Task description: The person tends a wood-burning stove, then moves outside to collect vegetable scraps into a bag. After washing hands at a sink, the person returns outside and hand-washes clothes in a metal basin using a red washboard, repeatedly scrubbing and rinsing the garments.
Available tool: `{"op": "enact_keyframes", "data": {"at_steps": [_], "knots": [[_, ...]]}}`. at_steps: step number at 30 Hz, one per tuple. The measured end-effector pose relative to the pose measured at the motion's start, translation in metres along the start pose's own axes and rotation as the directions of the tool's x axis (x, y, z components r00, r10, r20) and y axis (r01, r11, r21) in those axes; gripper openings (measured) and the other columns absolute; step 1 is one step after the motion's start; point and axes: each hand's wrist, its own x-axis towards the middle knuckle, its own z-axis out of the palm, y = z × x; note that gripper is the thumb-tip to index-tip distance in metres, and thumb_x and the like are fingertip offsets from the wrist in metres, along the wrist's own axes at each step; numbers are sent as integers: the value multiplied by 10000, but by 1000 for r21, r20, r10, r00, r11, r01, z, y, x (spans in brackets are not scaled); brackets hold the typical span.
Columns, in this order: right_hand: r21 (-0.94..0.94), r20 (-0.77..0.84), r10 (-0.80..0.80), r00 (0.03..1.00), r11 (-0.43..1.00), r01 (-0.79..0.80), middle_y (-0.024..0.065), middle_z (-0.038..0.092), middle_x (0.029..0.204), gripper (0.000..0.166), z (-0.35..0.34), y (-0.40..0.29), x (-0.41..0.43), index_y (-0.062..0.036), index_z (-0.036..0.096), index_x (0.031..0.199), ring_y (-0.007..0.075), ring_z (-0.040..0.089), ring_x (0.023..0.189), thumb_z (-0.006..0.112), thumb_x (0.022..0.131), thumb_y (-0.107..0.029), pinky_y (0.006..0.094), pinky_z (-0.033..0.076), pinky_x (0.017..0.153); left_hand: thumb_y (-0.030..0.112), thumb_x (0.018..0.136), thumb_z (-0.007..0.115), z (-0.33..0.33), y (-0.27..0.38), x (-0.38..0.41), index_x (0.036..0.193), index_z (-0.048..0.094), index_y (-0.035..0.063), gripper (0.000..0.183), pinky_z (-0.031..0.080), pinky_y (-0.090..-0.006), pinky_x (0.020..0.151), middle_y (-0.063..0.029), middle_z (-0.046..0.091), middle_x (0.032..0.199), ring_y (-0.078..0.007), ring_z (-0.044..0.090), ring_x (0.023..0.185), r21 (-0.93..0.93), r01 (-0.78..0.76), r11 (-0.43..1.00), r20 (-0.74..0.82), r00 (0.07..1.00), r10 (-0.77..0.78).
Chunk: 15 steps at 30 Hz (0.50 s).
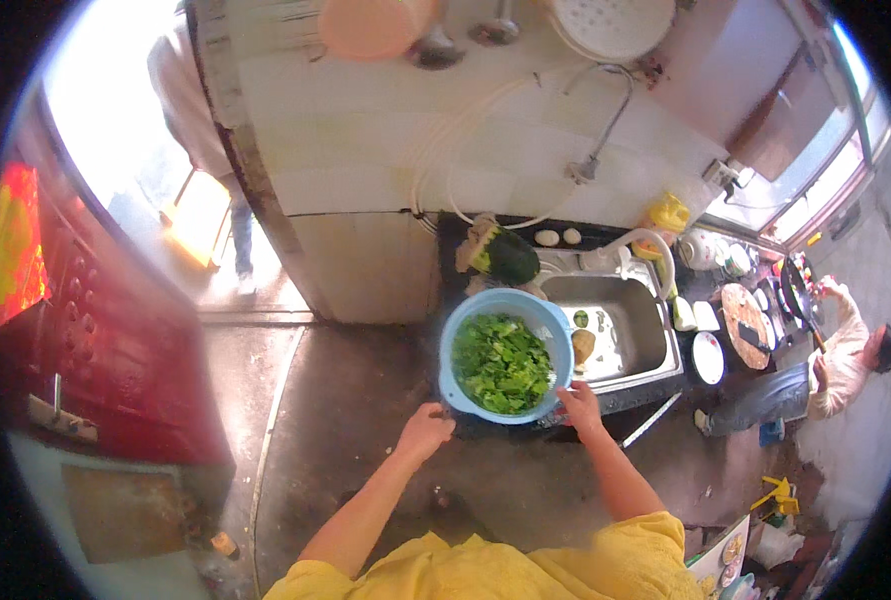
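A light blue plastic colander (pixel 451 375) full of chopped leafy greens (pixel 501 364) is in front of me, over the counter's left end and beside the sink. My right hand (pixel 582 411) grips its rim at the near right. Close to the near left of the colander, my left hand (pixel 424 435) has its fingers curled; whether they touch the colander cannot be made out. The stainless steel sink (pixel 633 319) holds a brown round piece (pixel 583 346) and green scraps. Behind the colander lies a cut dark green gourd or winter melon (pixel 511 256).
Two whitish egg-like things (pixel 546 238) sit behind the sink. A white faucet (pixel 666 262) arches over it. Farther right are a white plate (pixel 708 358) and a round cutting board (pixel 742 319) with a cleaver (pixel 753 337). Another person (pixel 839 352) stands at a wok (pixel 794 289).
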Motion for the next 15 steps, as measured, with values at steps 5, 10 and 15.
{"op": "enact_keyframes", "data": {"at_steps": [5, 10, 15], "knots": [[81, -53, -447, 893, 889, 450, 98, 650, 892, 213, 28, -116, -27, -56, 549, 1117, 166, 625, 694, 517, 908, -82, 281, 495, 640, 133, 743, 685, -158, -56, -45, 1241, 505, 12, 543, 513, -317, 733, -159, 579, 1167, -204, 652, 812, 86, 46, 995, -195, 980, -29], [-94, 551, -538, 638, 720, 688, 128, 676, 873, 211, 163, -278, -92, -59, 594, 1100, 149, 648, 708, 514, 917, -127, 294, 501, 657, 38, 680, 651, -328, -146, -103, 1173, 570, 4, 501, 498, -316, 734, -163, 619, 1100, -237, 641, 835, 245, 99, 965, -633, 770, 81], [242, 941, -310, 135, 896, 371, 107, 676, 944, 232, 313, -381, -154, -74, 606, 1137, 179, 670, 819, 515, 942, -162, 309, 523, 731, -16, 651, 616, -458, -232, -173, 1106, 612, -13, 455, 484, -315, 762, -146, 647, 1023, -214, 630, 827, 73, 8, 997, -844, 533, 57]]}}
